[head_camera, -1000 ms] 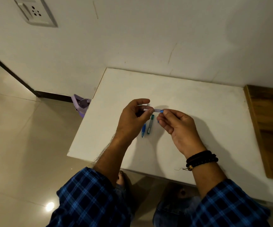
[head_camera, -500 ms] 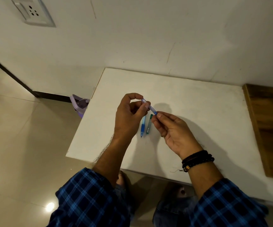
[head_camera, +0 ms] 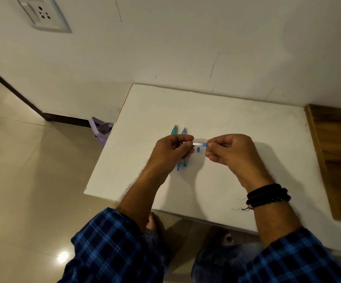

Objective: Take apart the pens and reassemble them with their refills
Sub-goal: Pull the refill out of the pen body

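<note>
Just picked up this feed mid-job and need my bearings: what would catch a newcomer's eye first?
The left hand and right hand pinch opposite ends of a short pale pen, held level above the middle of the white table. Partly hidden beneath the left hand lie a green pen and a blue pen side by side, with a small blue piece just right of them. Dark bracelets ring the right wrist.

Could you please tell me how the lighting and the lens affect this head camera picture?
Head view: dim, warm light; the left hand and right hand throw soft shadows on the white table, mostly to their right; a bright glare spot on the glossy floor; wide-angle bending of wall and table edges; the pen part they pinch looks slightly soft.
</note>
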Demonstrator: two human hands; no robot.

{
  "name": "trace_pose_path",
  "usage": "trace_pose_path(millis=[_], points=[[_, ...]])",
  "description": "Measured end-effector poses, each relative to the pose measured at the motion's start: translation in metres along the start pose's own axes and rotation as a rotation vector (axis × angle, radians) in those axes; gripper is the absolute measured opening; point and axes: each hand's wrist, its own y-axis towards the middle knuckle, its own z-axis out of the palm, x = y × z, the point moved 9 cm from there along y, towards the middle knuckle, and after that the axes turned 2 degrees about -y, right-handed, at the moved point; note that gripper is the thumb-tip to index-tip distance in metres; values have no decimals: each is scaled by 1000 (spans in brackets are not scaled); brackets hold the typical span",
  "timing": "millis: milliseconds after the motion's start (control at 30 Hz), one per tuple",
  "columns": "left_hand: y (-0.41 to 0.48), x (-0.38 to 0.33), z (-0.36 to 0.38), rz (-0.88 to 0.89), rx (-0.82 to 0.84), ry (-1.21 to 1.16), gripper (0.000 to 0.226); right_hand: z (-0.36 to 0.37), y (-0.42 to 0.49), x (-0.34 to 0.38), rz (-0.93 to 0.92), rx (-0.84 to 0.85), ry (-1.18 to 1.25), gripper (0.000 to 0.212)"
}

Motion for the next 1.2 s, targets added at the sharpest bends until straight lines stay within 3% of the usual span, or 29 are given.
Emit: trace_pose_path(millis=[500,933,1200], points=[[-1,2,5,-33,74,133,13,-8,2,21,-165,8,-249,27],[0,5,3,-45,74,82,13,-7,-2,25,-175,-17,-91,3],[1,6,4,-55,80,52,13,-8,-2,21,-131,-9,20,12]])
